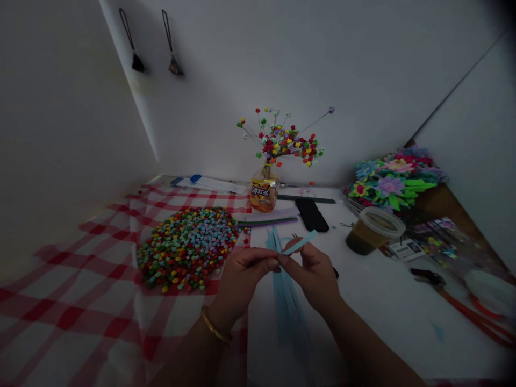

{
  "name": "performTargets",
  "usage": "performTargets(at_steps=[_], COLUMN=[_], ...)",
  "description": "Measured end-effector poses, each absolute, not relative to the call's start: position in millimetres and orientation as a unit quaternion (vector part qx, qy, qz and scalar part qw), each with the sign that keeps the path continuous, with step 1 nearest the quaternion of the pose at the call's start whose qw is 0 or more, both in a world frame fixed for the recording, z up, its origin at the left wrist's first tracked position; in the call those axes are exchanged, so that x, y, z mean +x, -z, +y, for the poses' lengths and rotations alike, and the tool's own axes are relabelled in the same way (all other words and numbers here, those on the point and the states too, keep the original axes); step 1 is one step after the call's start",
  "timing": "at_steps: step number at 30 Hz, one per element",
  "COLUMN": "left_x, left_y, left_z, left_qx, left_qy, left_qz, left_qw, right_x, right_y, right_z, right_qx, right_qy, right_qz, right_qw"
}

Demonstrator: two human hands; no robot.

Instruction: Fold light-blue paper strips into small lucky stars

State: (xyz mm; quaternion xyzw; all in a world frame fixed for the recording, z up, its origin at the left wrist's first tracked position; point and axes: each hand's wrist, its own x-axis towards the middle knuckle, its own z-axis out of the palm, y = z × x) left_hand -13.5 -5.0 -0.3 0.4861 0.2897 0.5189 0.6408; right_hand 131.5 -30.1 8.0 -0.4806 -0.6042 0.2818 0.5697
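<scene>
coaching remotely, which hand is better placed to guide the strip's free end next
Probably the right hand: the blue strip has its free end on that side, farther from the left hand.

- place type: craft corner, apparently in a home.
- work evidence: tabletop (379, 306) with blue paper strips (282, 295), heaped coloured stars (189, 247), star bouquet (288, 142) in bottle (264, 196), fuzzy flowers (391, 185).
- domestic evidence: checked cloth (108, 274), two ornaments (137, 63) hung on wall (226, 70).

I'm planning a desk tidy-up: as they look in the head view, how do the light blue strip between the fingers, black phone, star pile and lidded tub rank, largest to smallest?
1. Star pile
2. Lidded tub
3. Black phone
4. Light blue strip, judged by its visible part only
</scene>
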Motion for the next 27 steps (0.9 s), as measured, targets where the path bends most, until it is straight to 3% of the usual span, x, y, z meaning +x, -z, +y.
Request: performTargets(at_steps=[5, 16, 27], left_x=[-13.7, -10.9, -12.5], left_y=[3.5, -1.9, 2.9], left_z=[-6.4, -8.5, -8.3], left_qx=[0.472, 0.479, 0.507], left_qy=[-0.510, -0.517, -0.543], left_qz=[0.286, 0.283, 0.313], left_qw=[0.659, 0.651, 0.591], right_x=[132.4, 130.7, 133.8], right_y=[-8.0, -8.9, -12.6], right_z=[-29.1, -33.5, -32.5], right_qx=[-0.476, -0.408, -0.429], right_qy=[-0.241, -0.437, -0.320], right_qz=[-0.602, -0.505, -0.619], right_qw=[0.593, 0.622, 0.575])
